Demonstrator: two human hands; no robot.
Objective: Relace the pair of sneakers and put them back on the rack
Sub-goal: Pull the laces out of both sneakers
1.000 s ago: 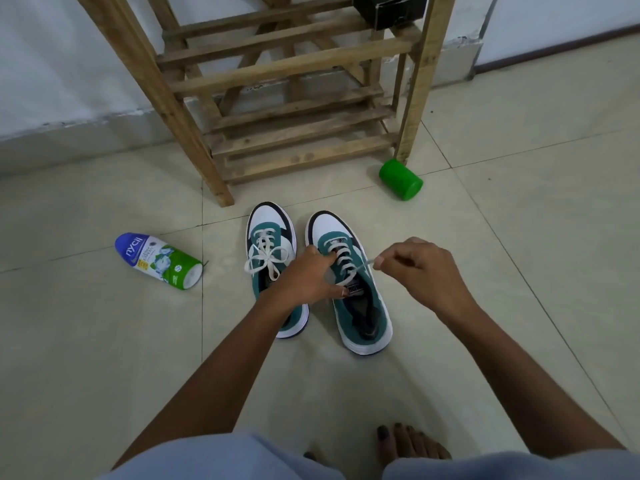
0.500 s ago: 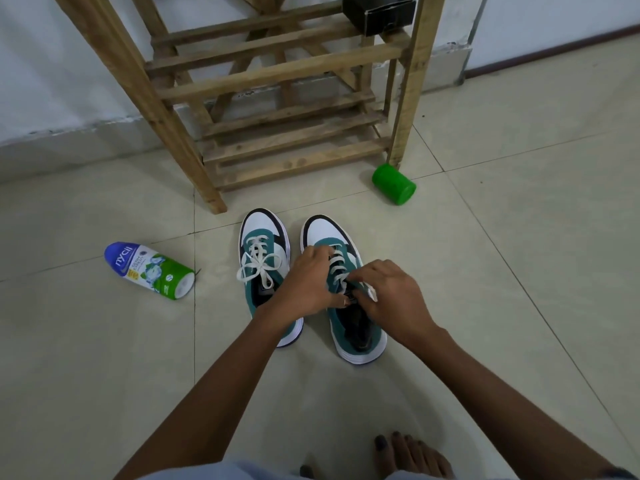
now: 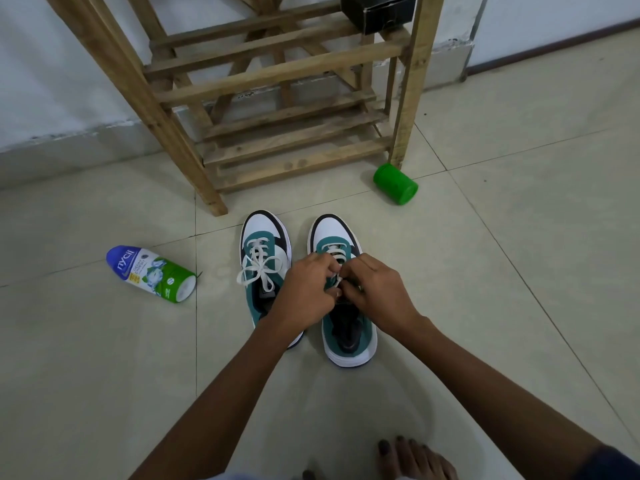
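Note:
Two teal and white sneakers stand side by side on the tiled floor, toes toward the wooden rack (image 3: pixel 277 133). The left sneaker (image 3: pixel 265 237) has its white lace tied in a bow. Over the tongue of the right sneaker (image 3: pixel 349 341) my two hands meet. My left hand (image 3: pixel 304 289) pinches the white lace (image 3: pixel 335 252) with curled fingers. My right hand (image 3: pixel 374 292) grips the lace from the other side. The lace ends between my fingers are mostly hidden.
A blue and green powder bottle (image 3: pixel 152 273) lies on the floor at the left. A green plastic cup (image 3: pixel 394 183) lies beside the rack's right leg. A black box (image 3: pixel 377 10) sits on an upper shelf. My bare foot (image 3: pixel 412 459) shows at the bottom.
My right hand, which had pulled the lace end out to the right, has come back in to meet my left hand over the right sneaker's tongue. The view has moved closer.

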